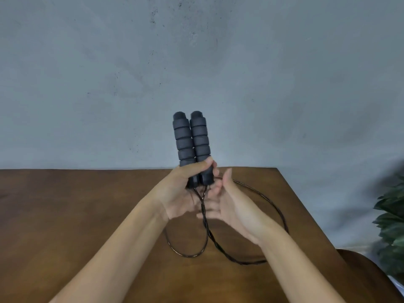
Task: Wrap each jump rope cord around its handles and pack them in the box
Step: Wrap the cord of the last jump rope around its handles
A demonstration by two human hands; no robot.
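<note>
Two black ribbed foam jump rope handles (pixel 191 138) stand upright side by side above the wooden table (pixel 87 215). My left hand (pixel 183 189) grips both handles at their lower ends. Out of those ends the thin black cord (pixel 275 206) hangs twisted and drops to the table in loose loops. My right hand (pixel 227 206) is beside the left one, palm turned toward it, fingers fairly straight and touching the cord just under the handles. Whether it pinches the cord is unclear. No box is in view.
A grey concrete wall (pixel 196 62) rises behind the table's far edge. The table's right edge runs diagonally toward me. Green plant leaves (pixel 391 226) stand off the table at the right, with a brown rounded seat edge (pixel 367 272) below them.
</note>
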